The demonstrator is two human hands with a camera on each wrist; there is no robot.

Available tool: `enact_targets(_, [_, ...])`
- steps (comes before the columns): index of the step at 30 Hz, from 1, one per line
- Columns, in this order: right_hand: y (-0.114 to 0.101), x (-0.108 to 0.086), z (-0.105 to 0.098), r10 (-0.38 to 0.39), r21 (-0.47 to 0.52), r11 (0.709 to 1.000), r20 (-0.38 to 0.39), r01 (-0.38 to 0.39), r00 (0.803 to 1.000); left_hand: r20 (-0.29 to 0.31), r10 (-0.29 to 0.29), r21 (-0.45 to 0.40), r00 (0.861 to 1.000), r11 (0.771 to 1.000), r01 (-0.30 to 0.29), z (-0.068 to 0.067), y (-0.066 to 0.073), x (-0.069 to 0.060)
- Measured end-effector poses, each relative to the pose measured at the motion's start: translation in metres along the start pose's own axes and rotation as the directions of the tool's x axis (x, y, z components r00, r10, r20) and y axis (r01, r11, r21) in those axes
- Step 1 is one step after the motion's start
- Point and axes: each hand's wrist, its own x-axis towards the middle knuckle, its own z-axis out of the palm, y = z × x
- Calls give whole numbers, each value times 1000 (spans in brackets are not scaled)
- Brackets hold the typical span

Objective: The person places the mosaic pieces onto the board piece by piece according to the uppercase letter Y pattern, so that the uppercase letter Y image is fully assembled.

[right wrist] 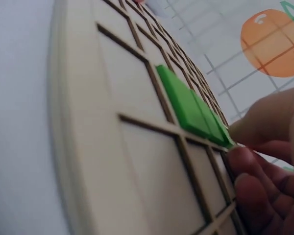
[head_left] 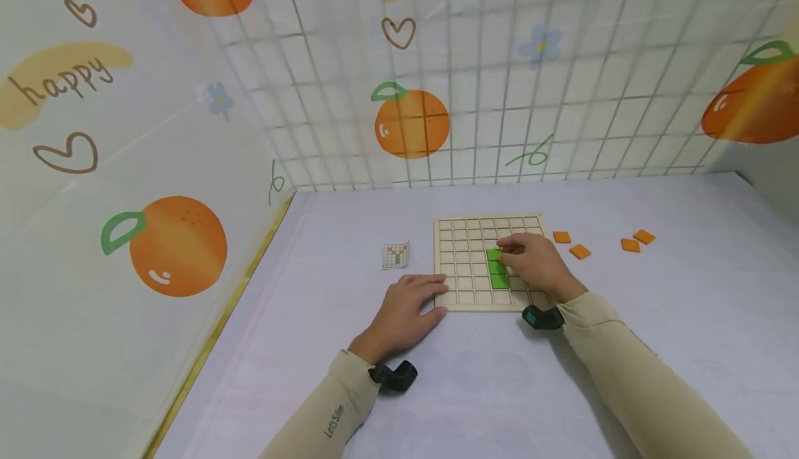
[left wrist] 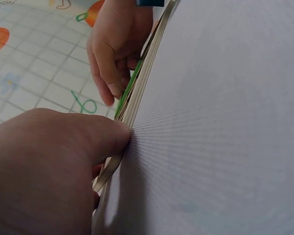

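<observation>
Nearest, two beige sleeves (head_left: pixel 612 348) reach over a pale tabletop (head_left: pixel 474 403), each with a dark wrist-worn device (head_left: pixel 394 377) at its cuff; the left one is printed with small lettering. The left hand (head_left: pixel 404 312) lies at the near left corner of a square wooden grid board (head_left: pixel 463 283), its fingers loosely extended against the left edge and its thumb touching the near corner. Beyond, the right hand (head_left: pixel 538 262) bends over the right half of the board, its thumb and forefinger pinching the farthest of the green square tiles (head_left: pixel 499 281). These sit end to end in one column of cells, right of the board's middle, running away from the near edge. Left of the board, just apart from it, lies a small paper card (head_left: pixel 396 256) with a coloured grid pattern. To the right, four orange square tiles (head_left: pixel 580 252) lie flat on the tabletop in two loose pairs. Farthest back hangs a white checked sheet (head_left: pixel 474 133) printed with oranges, hearts and "happy".
</observation>
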Motion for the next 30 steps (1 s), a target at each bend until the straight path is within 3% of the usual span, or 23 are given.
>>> enact_targets(11, [8,-21,-26,31,233,972,-18,-26,999,-5,8,10,1000,1000,-8,1,0,-1])
enact_targets(20, [31,-36,-61,138,244,965,-171,-94,975,-17,19,1,1000,1000,-19,-3,-3,-1])
enact_targets(26, [49,-42,-82,209,201,965,-214,-166,954,-13,25,-7,1000,1000,-25,-2,-3,-1])
enact_targets(30, [59,-46,-89,279,215,949,-237,-230,931,-13,33,-10,999,999,-34,-1,-2,0])
